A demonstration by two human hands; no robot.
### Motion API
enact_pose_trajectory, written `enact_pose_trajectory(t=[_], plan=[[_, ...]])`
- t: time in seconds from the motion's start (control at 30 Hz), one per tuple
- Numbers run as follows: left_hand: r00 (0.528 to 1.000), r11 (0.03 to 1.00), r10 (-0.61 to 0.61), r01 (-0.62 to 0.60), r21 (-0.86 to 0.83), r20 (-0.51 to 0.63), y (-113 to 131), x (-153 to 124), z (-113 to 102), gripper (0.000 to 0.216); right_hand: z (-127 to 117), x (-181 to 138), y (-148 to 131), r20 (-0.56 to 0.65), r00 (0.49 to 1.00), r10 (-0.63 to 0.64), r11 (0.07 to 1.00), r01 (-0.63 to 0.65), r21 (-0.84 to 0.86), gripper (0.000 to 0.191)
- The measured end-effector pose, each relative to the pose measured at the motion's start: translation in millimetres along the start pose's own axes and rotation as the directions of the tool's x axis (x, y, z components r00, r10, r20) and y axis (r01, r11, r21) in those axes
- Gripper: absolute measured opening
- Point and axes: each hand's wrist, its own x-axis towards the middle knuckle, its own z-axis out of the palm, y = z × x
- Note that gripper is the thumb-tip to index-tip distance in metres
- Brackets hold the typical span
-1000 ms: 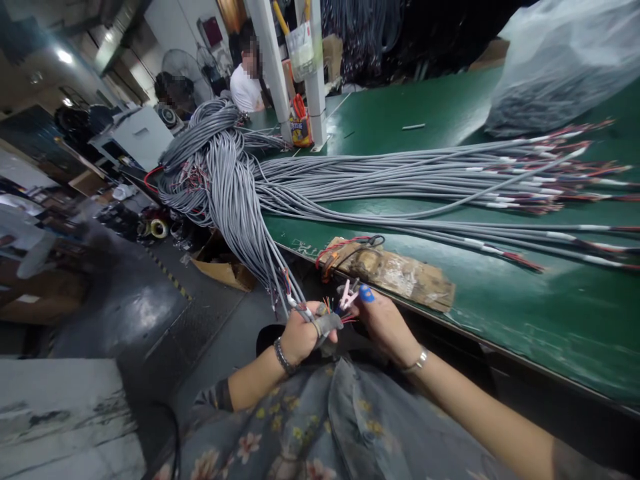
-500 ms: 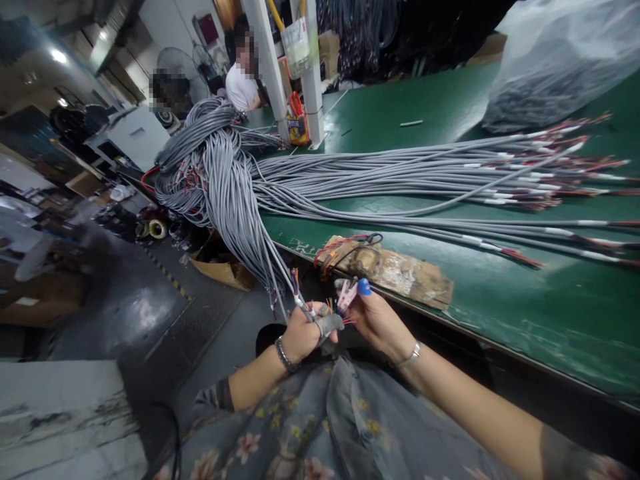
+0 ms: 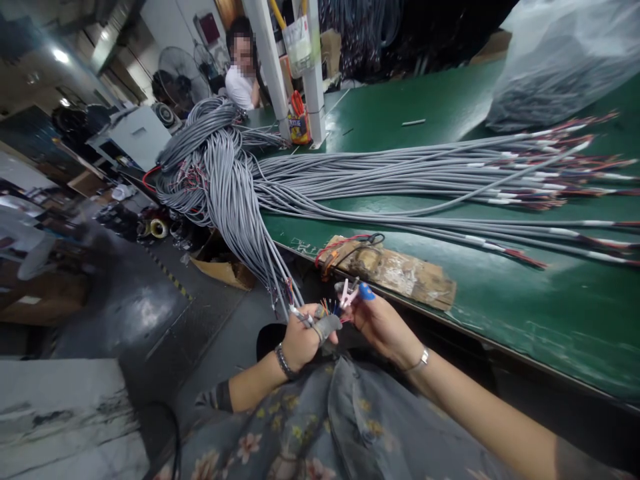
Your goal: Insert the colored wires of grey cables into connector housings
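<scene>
My left hand (image 3: 303,340) is closed around the end of a grey cable (image 3: 303,316), with grey covers on its thumb and a finger. Thin coloured wires (image 3: 326,307) fan out of the grip, some orange, dark and red. Facing it, my right hand (image 3: 387,330) pinches a small pink clip (image 3: 347,294) that looks like a clothes peg. A blue cover (image 3: 367,291) sits on a right fingertip. The clip is close to the wire ends; whether it touches them I cannot tell.
A thick bundle of grey cables (image 3: 227,180) hangs over the edge of the green table (image 3: 525,307). More cables (image 3: 380,175) with stripped ends lie across it. A worn wooden board (image 3: 405,275) lies at the near edge. A clear plastic bag (image 3: 555,80) and a person (image 3: 241,83) are farther back.
The pink clip has turned slightly and its arms now show spread in a V. My right hand has shifted a little to the right. The left hand keeps its grip on the cable.
</scene>
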Motion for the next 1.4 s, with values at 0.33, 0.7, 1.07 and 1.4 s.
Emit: enact_pose_trajectory(t=[0.33,0.7,1.07,1.4], plan=[[1.000,0.999,-0.025,0.025,0.027,-0.015,-8.5,5.1,6.4,0.043,1.3,6.3,1.7,-0.023,0.999,0.041,0.998,-0.040,0.047,0.041],[0.999,0.999,0.040,-0.039,0.026,-0.028,-2.1,-6.4,-2.8,0.043,1.4,-0.6,-4.7,0.020,0.997,0.075,0.997,-0.075,0.028,0.041],[0.994,0.996,0.028,-0.036,-0.076,-0.104,-25.2,6.3,7.5,0.040,-4.9,1.8,-0.5,0.023,0.997,0.068,0.998,-0.069,0.016,0.040],[0.993,0.996,0.006,-0.016,-0.084,-0.118,-21.1,4.5,7.3,0.045,-4.6,-7.5,-2.8,0.100,0.982,0.159,0.985,-0.151,-0.085,0.042]])
